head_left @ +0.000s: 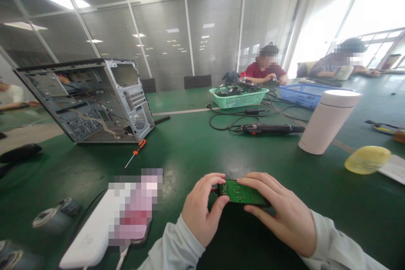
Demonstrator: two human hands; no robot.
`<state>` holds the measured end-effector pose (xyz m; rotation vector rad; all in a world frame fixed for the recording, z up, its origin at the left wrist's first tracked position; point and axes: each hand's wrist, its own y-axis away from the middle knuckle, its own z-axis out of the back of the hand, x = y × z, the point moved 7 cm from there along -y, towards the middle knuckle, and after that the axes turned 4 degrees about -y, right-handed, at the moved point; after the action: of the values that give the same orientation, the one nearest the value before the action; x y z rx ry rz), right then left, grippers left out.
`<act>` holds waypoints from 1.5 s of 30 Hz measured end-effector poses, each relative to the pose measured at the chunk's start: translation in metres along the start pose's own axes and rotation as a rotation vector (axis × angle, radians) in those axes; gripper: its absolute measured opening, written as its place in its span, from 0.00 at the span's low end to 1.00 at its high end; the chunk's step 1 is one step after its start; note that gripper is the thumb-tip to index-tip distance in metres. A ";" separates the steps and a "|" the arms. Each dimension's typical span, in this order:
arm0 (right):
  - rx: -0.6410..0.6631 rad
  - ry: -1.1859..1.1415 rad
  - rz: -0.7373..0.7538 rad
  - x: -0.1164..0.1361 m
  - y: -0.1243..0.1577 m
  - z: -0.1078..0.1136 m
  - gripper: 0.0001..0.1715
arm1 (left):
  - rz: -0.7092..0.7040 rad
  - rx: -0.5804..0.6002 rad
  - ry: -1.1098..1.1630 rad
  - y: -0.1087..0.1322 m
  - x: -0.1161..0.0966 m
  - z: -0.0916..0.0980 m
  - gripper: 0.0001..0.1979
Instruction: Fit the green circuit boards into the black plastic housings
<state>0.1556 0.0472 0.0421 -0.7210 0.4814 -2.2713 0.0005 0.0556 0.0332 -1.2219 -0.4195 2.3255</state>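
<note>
The circuit board has a smooth, faintly shiny green coating dotted with pale, metallic-looking solder points. The bench top is smooth with a soft sheen. Bare, dull silver sheet metal, perforated in places, forms the computer case. The screwdriver pairs an orange plastic handle with a thin metal shaft. The tumbler looks smooth and matt; the power bank, smooth white plastic. Openwork plastic makes the green basket. The sleeves are soft, creased cloth.
</note>
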 end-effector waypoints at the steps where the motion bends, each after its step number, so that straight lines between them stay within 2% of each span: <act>1: 0.003 -0.008 -0.006 0.000 0.000 -0.001 0.20 | -0.015 -0.009 0.001 0.000 -0.002 0.001 0.09; 4: 0.002 -0.018 -0.015 0.000 0.000 -0.002 0.24 | -0.066 -0.049 -0.031 0.001 -0.007 0.004 0.10; 7: 0.002 -0.034 -0.022 0.001 0.000 -0.002 0.23 | -0.095 -0.074 -0.107 0.002 -0.013 0.007 0.11; 12: 0.007 -0.021 0.030 0.008 -0.001 -0.001 0.20 | -0.207 -0.029 -0.300 0.001 -0.025 0.006 0.23; 18: 0.013 -0.017 0.057 0.007 -0.001 -0.002 0.26 | -0.247 0.013 -0.420 0.002 -0.025 0.003 0.18; 22: -0.057 -0.054 -0.018 -0.004 0.001 0.003 0.34 | -0.211 -0.050 -0.340 0.005 -0.023 0.008 0.18; 25: -0.095 -0.056 -0.124 -0.016 0.003 0.006 0.39 | -0.078 -0.152 -0.117 0.005 -0.013 0.015 0.17; 28: -0.072 -0.049 -0.187 -0.022 0.003 0.004 0.36 | 0.223 -0.202 0.325 0.003 0.015 0.010 0.18; 30: -0.055 -0.066 -0.209 -0.024 0.003 0.002 0.32 | 0.469 -0.157 0.674 0.004 0.034 -0.007 0.22; 33: -0.085 -0.093 -0.244 -0.027 0.004 0.000 0.27 | 0.717 -0.046 1.062 0.006 0.044 -0.030 0.23; 37: -0.204 -0.143 -0.355 -0.041 0.006 0.006 0.25 | 0.831 0.103 1.266 0.009 0.036 -0.042 0.19; 40: -0.247 -0.264 -0.560 -0.060 0.010 0.012 0.32 | 0.862 0.100 1.292 0.011 0.035 -0.041 0.20; 43: -0.207 -0.549 -0.763 -0.070 0.012 0.009 0.40 | 0.886 0.073 1.307 0.011 0.038 -0.040 0.20; 45: -0.172 -0.845 -0.933 -0.070 0.015 -0.002 0.39 | 0.897 0.061 1.318 0.011 0.040 -0.039 0.20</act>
<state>0.2041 0.0871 0.0072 -2.2034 -0.1260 -2.3770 0.0106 0.0699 -0.0213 -2.8623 0.7790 1.4144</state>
